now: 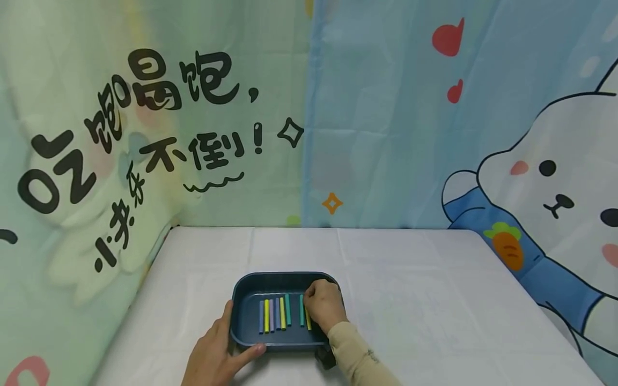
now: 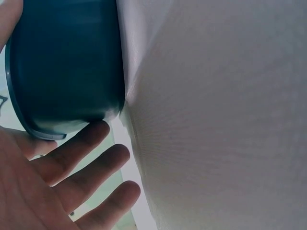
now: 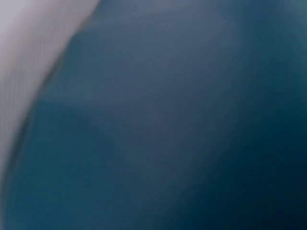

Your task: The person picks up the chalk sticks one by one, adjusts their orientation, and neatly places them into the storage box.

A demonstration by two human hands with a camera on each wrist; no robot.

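Note:
In the head view, a dark blue rectangular tray (image 1: pixel 251 341) holds a row of slim chalk-like sticks in purple, yellow and green. Left of a gap in the row stands a green stick (image 1: pixel 288 310); right of it lie another green stick (image 1: pixel 301 310) and a yellow stick (image 1: pixel 308 321). My right hand (image 1: pixel 326 305) reaches over the tray's right side, fingers curled beside these two; whether it pinches one is hidden. My left hand (image 1: pixel 217 348) rests against the tray's near left corner, its fingers (image 2: pixel 93 177) spread and straight in the left wrist view. Blurred tray surface fills the right wrist view.
A white cloth (image 1: pixel 410 289) covers the table under the tray. Behind it hangs a printed curtain (image 1: pixel 386 134) with a cartoon rabbit on the right. A small black object (image 1: pixel 325 358) sits beneath the right wrist, by the tray's near edge.

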